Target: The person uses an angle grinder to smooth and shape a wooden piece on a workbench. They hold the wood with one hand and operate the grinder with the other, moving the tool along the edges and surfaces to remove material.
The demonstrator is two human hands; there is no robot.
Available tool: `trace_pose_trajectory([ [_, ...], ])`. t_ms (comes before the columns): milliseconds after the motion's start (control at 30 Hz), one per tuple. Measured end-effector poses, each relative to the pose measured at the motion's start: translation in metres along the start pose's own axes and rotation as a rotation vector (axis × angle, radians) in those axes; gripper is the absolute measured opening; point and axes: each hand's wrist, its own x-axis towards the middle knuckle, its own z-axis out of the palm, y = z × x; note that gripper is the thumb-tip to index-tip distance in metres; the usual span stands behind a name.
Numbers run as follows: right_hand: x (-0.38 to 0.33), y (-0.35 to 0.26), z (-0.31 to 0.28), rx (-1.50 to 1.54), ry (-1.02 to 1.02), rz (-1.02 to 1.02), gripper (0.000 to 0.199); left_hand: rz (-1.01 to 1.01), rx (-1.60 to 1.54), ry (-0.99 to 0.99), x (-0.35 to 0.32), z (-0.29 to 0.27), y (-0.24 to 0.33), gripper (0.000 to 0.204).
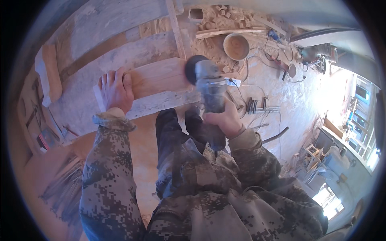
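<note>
On a dusty bench (pixel 161 45) lies a pale wooden board (pixel 159 76). Near its left end my left hand (pixel 116 90) grips it, fingers bent over the wood and thumb along the near side. My right hand (pixel 227 118) is wrapped round the body of an angle grinder (pixel 211 90), held upright in the picture. The grinder's dark round disc (pixel 194 69) is at the board's right end; whether it touches the wood I cannot tell. The grinder head is slightly blurred.
A narrow wooden strip (pixel 176 28) crosses the bench behind the board. At the left lies a shaped wood piece (pixel 50 76). On the floor to the right are a round basin (pixel 236 46), wood scraps (pixel 225 20), trailing cables (pixel 257 54) and several dark metal tools (pixel 257 106).
</note>
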Motion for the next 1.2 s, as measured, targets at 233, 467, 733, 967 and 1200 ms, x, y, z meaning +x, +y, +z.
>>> trace_pose_trajectory([
  [233,0.001,-0.006,0.006,0.104,-0.038,-0.065,0.050,0.020,-0.003,0.027,0.001,0.004,-0.001,0.033],
  [467,0.006,-0.014,0.012,-0.044,-0.046,-0.023,0.052,-0.016,0.060,-0.018,-0.001,0.002,0.000,0.033],
  [733,0.002,-0.007,0.008,0.143,-0.047,0.016,0.050,0.014,0.014,0.006,0.000,0.006,-0.001,0.033],
  [967,0.020,-0.021,0.005,0.181,-0.129,0.031,0.044,0.018,0.000,0.033,0.000,0.011,-0.003,0.032],
  [1200,0.015,0.007,-0.010,0.437,-0.170,0.069,0.033,0.023,0.027,0.028,0.001,0.016,-0.008,0.034],
])
